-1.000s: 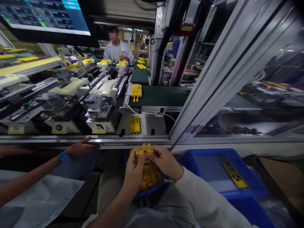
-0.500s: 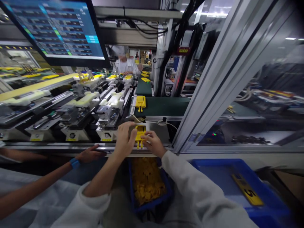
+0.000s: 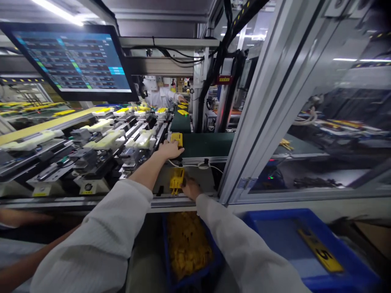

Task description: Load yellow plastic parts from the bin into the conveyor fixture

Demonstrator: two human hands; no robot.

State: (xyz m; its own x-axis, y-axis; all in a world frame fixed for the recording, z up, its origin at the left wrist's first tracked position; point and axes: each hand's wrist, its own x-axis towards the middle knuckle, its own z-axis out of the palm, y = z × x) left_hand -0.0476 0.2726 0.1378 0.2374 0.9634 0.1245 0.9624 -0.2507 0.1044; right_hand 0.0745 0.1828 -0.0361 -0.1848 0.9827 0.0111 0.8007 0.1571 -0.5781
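First inspector: A green conveyor belt [image 3: 207, 142] is running across behind a gray plate [image 3: 200, 175], and a lit screen [image 3: 73, 61] is hanging at upper left. Pale fixtures [image 3: 105, 139] are standing in rows to the left.

Second inspector: Where are your hands working?

First inspector: Your left hand [image 3: 170, 149] is reaching to the belt's near-left end, partly covering the upper yellow device [image 3: 177, 138]. Its fingers are extending loosely, thumb pointing outward, not clenching.

Second inspector: And your right?

First inspector: Your right hand [image 3: 191, 188] is resting at the right side of the lower yellow device [image 3: 176, 180], which is lying on the plate, its two short leads pointing toward you. Whether those fingers are grasping it, I cannot tell.

Second inspector: Below, a blue bin [image 3: 216, 256] is holding yellow parts [image 3: 187, 244]. Across the line, a co-worker [image 3: 157, 97] is reaching toward the farther belt.
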